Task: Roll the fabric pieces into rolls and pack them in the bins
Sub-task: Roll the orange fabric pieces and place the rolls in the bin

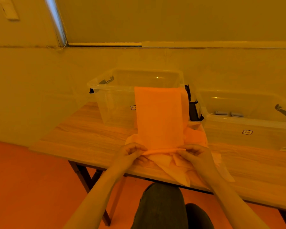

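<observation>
Head view: orange fabric strip, near edge seemingly rolled.

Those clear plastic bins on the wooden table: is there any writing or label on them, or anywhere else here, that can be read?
Small dark-framed label on the front of the left clear plastic bin: too small and blurred to read, and partly covered by the hanging orange fabric sheet.
Small dark-framed label on the front of the right clear plastic bin: too blurred to read.
No other writing shows.

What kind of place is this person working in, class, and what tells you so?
Probably a plain indoor workroom: a wooden folding table against a bare wall, two clear plastic bins, and both hands rolling orange fabric.
</observation>
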Demonstrator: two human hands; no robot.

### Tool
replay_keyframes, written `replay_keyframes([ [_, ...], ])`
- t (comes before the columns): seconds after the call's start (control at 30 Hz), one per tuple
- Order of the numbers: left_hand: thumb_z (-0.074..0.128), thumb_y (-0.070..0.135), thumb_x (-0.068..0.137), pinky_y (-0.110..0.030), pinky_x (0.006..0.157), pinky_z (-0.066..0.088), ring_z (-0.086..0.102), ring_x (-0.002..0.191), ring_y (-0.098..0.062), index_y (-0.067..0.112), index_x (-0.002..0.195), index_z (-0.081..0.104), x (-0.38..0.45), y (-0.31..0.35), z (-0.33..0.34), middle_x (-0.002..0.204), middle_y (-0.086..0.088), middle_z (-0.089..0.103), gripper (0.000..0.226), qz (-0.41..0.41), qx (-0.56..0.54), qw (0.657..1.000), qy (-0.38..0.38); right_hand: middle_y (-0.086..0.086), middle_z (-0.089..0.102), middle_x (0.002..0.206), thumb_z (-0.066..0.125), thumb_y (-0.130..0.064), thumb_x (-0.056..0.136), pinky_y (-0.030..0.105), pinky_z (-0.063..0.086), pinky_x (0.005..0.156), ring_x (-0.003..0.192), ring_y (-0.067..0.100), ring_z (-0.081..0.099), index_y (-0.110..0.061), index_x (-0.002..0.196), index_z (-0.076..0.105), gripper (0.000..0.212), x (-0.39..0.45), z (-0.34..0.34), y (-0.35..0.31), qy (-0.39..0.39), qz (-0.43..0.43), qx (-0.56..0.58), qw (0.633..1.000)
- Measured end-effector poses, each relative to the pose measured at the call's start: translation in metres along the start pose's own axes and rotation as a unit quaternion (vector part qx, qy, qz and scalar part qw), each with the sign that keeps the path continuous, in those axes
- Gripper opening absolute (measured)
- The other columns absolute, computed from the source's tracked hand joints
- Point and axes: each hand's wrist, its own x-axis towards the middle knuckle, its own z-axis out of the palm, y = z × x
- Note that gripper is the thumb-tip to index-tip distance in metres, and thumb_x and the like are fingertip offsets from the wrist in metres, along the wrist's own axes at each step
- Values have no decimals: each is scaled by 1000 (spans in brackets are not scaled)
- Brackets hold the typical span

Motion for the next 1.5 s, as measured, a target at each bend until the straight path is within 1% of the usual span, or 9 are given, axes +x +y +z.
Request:
replay_keyframes([
  [0.13, 62, 0, 85, -21, 60, 53, 67, 62, -12, 11, 97, 67, 0, -1, -2, 73, -9, 73, 16, 2, -18, 1000, -14, 10, 72, 79, 67, -8, 82, 19, 54, 64, 71, 15, 68, -5, 84, 73, 6, 1, 0, 1, 5, -17, -1, 1000],
  [0.27, 60, 4, 88, -24, 62, 55, 70, 69, -15, 4, 97, 67, 0, 0, 1, 79, -10, 73, 11, 0, -13, 1000, -8, 10, 72, 80, 66, -6, 83, 20, 55, 63, 70, 16, 68, -6, 94, 70, 11, 2, 1, 2, 5, -14, 21, 1000],
  [0.4, 65, 13, 87, -26, 69, 51, 65, 73, -9, 20, 86, 73, 2, -4, -3, 81, 1, 72, 11, 20, 52, 998, 18, 9, 73, 84, 64, -2, 84, 18, 55, 62, 69, 14, 68, -7, 99, 70, 17, 0, 2, 1, 0, -7, 48, 999],
  [0.5, 65, 16, 87, -29, 73, 51, 64, 74, -11, 23, 85, 73, 1, -4, -4, 82, -1, 72, 11, 19, 69, 997, 16, 5, 71, 93, 64, 0, 83, 15, 53, 63, 74, 7, 68, -3, 99, 71, 17, -1, 2, -1, -6, -11, 32, 999],
  [0.87, 53, 8, 94, -16, 47, 43, 59, 49, -5, 10, 97, 60, -2, 3, 2, 61, 1, 69, 8, 24, 46, 999, -7, 2, 73, 87, 71, -5, 78, 16, 53, 64, 79, 9, 68, -8, 91, 73, 14, -2, 1, -1, -20, -15, -7, 1000],
  [1.07, 65, 10, 85, -24, 54, 45, 64, 67, -16, 21, 95, 70, 0, -2, -1, 77, -6, 73, 16, 3, 28, 1000, -5, 11, 73, 82, 67, -3, 81, 17, 54, 62, 70, 13, 69, -2, 93, 71, 13, 0, 2, 0, -8, -16, 13, 1000],
  [1.13, 64, 7, 86, -22, 55, 49, 66, 64, -12, 17, 93, 69, 0, -1, 1, 74, -5, 73, 14, 4, 29, 1000, -6, 13, 72, 83, 66, -2, 82, 17, 54, 61, 69, 13, 69, -3, 98, 70, 16, 0, 2, 0, -8, -9, 23, 1000],
  [1.3, 65, 17, 87, -28, 66, 53, 64, 69, -12, 24, 90, 72, 1, -1, -1, 83, -3, 72, 11, 26, 102, 994, 9, 3, 71, 96, 71, 0, 76, 19, 55, 68, 85, 12, 68, -7, 101, 71, 26, -1, 2, 1, -27, -1, 22, 999],
  [1.5, 56, 6, 92, -19, 50, 48, 64, 54, -9, 6, 100, 62, -3, 6, 5, 65, -1, 69, 11, 27, 40, 999, 5, 7, 73, 87, 69, -5, 79, 20, 55, 66, 77, 17, 69, -8, 95, 73, 16, 0, 2, 1, -15, -15, 8, 1000],
])
